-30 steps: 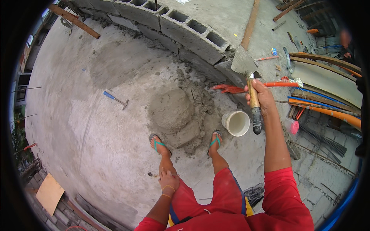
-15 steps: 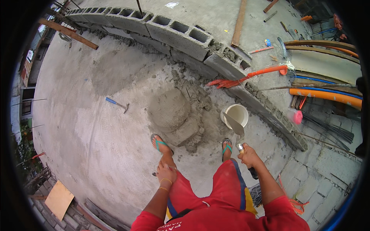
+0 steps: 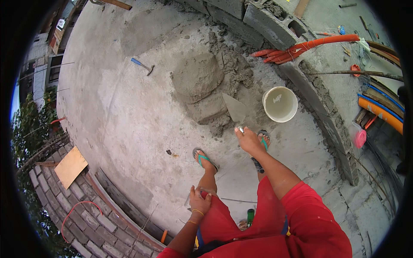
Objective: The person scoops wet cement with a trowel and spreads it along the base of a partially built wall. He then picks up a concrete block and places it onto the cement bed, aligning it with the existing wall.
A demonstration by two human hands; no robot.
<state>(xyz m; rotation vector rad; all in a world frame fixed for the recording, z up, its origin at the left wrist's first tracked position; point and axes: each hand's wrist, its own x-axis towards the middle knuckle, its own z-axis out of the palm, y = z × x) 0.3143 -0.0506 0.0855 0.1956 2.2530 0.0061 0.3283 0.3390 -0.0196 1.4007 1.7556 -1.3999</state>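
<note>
My right hand is closed around the handle of a pointed trowel. The trowel's blade lies low at the right edge of a grey mortar heap; whether it touches the mortar I cannot tell. Just right of the blade stands a white bucket, its inside pale, with a little grey-white patch on it. On my left knee rests my left hand, holding nothing, its fingers apart. A hammer with a blue handle lies on the concrete left of the mortar.
A hollow-block wall curves along the far and right side. Orange flexible pipes stick out across it. Beyond lie a thick orange pipe and a pink roll. A plywood board lies on blocks at lower left.
The trowel has gone from above the bucket leftward and down to the mortar's edge. My right arm reaches farther forward. My left hand stays on the knee, and the view has shifted.
</note>
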